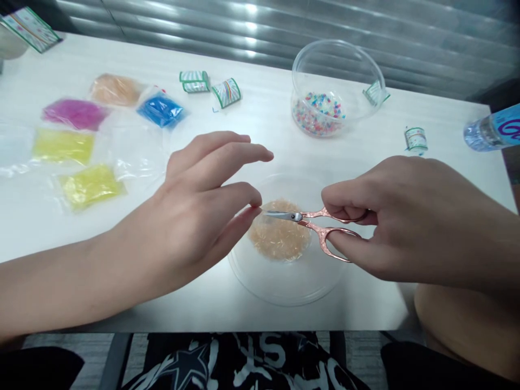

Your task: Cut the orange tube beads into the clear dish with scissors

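Observation:
My right hand point(390, 216) grips small rose-gold scissors point(325, 230), with its fingers in the handle loops. The blades point left and look nearly closed. At their tips, the thumb and forefinger of my left hand point(195, 200) are pinched together; what is between them is too small to make out. The other fingers of that hand stretch out to the right. Below both hands stands a clear round plastic bowl point(284, 295), and a heap of short, pale orange, straw-like pieces point(280, 238) lies in its bottom.
A clear tub point(337, 86) with multicoloured bits stands behind. To the left lie bags of yellow point(91, 187), purple point(75, 114), orange point(116, 89) and blue point(160, 110) pieces. Curled paper labels point(226, 93) are scattered about. At right lies a bottle point(491, 130).

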`<act>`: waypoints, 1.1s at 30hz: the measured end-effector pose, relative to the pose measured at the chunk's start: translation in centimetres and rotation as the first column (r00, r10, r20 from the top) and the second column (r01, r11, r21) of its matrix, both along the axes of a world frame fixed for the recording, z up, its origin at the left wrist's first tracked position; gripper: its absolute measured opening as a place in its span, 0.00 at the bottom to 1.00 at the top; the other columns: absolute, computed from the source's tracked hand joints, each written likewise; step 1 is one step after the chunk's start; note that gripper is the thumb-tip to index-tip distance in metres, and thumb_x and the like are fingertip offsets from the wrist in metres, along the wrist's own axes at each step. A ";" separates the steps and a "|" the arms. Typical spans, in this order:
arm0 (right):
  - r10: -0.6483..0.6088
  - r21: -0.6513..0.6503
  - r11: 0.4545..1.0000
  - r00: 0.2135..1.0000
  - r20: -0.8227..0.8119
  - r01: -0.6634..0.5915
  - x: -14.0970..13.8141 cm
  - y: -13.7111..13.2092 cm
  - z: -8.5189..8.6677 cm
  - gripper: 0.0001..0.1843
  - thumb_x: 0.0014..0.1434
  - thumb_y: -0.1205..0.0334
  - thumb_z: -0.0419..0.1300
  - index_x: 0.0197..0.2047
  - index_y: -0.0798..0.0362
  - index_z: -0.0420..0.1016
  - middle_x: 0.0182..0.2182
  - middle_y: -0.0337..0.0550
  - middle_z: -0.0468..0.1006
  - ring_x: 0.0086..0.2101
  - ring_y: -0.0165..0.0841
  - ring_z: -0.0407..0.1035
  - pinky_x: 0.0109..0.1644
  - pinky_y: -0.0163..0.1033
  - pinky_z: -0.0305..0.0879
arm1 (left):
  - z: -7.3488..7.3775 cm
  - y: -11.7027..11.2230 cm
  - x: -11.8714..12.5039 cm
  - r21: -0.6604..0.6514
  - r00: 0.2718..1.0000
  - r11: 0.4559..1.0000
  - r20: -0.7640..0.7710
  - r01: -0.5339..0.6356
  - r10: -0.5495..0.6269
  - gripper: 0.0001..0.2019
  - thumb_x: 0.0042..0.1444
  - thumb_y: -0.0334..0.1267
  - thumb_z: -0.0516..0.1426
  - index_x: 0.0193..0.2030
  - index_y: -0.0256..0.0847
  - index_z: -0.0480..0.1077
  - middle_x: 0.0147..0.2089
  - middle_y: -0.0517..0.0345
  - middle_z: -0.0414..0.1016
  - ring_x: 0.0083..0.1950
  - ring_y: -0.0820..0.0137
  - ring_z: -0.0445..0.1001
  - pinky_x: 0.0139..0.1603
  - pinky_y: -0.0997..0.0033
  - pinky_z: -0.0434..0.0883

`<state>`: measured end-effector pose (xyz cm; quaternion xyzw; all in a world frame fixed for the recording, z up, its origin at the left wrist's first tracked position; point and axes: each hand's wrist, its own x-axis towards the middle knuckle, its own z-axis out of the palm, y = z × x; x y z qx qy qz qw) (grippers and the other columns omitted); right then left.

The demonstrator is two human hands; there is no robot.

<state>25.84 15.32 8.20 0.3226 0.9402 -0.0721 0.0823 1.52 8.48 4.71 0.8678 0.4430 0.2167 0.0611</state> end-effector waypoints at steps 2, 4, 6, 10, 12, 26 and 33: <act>0.003 0.001 1.000 1.000 -0.001 -0.003 0.0 0.0 -0.1 0.17 0.45 0.57 0.61 0.18 0.48 0.54 0.11 0.34 0.55 0.15 0.30 0.46 0.20 0.38 0.38 | -0.1 0.0 0.0 0.002 1.000 1.000 -0.004 -0.005 0.005 0.05 0.63 0.30 0.53 0.38 0.38 0.70 0.60 0.50 0.68 0.64 0.54 0.64 0.61 0.48 0.66; 0.010 -0.006 1.000 1.000 0.001 -0.010 -0.1 0.0 -0.1 0.18 0.45 0.57 0.61 0.18 0.49 0.53 0.11 0.34 0.55 0.15 0.30 0.46 0.20 0.38 0.38 | -0.1 0.1 0.0 0.008 1.000 1.000 -0.004 -0.012 0.012 0.05 0.62 0.30 0.53 0.38 0.40 0.70 0.60 0.53 0.68 0.64 0.55 0.64 0.61 0.48 0.67; 0.013 -0.019 1.000 1.000 0.009 -0.012 -0.2 0.1 -0.1 0.18 0.45 0.57 0.61 0.18 0.49 0.53 0.11 0.34 0.55 0.15 0.30 0.46 0.20 0.38 0.38 | -0.1 0.1 -0.1 0.017 1.000 1.000 0.001 -0.009 0.009 0.04 0.62 0.31 0.53 0.38 0.42 0.69 0.60 0.55 0.68 0.64 0.56 0.65 0.60 0.49 0.68; 0.001 -0.029 1.000 1.000 0.009 -0.001 -0.3 0.2 -0.2 0.17 0.45 0.58 0.61 0.17 0.49 0.53 0.11 0.34 0.55 0.15 0.29 0.44 0.20 0.38 0.38 | 0.1 0.0 0.0 0.013 1.000 1.000 0.003 0.007 -0.007 0.03 0.62 0.32 0.55 0.38 0.40 0.70 0.60 0.50 0.68 0.64 0.53 0.65 0.59 0.45 0.67; 0.005 -0.033 0.999 1.000 0.007 -0.005 -0.2 0.2 -0.2 0.17 0.45 0.59 0.61 0.17 0.49 0.54 0.11 0.34 0.55 0.16 0.29 0.44 0.20 0.38 0.38 | 0.2 0.0 0.1 0.005 1.000 1.000 0.000 0.007 -0.007 0.04 0.62 0.33 0.55 0.37 0.39 0.70 0.60 0.49 0.68 0.64 0.52 0.64 0.59 0.43 0.67; -0.026 -0.306 0.952 0.995 -0.098 -0.006 1.2 1.5 0.8 0.16 0.53 0.57 0.59 0.18 0.50 0.59 0.13 0.32 0.53 0.17 0.27 0.45 0.20 0.39 0.41 | 0.3 -0.3 0.1 -0.024 0.999 0.999 -0.013 -0.046 0.046 0.04 0.60 0.36 0.56 0.35 0.42 0.73 0.60 0.49 0.69 0.62 0.49 0.67 0.55 0.41 0.68; -0.112 -0.573 0.819 0.985 -0.129 0.018 2.8 3.1 1.5 0.16 0.57 0.54 0.61 0.21 0.50 0.67 0.15 0.32 0.55 0.19 0.26 0.47 0.18 0.38 0.44 | 0.1 -0.4 0.1 0.009 1.000 1.000 -0.012 -0.017 0.017 0.05 0.61 0.33 0.55 0.40 0.45 0.72 0.59 0.52 0.70 0.62 0.53 0.68 0.54 0.47 0.69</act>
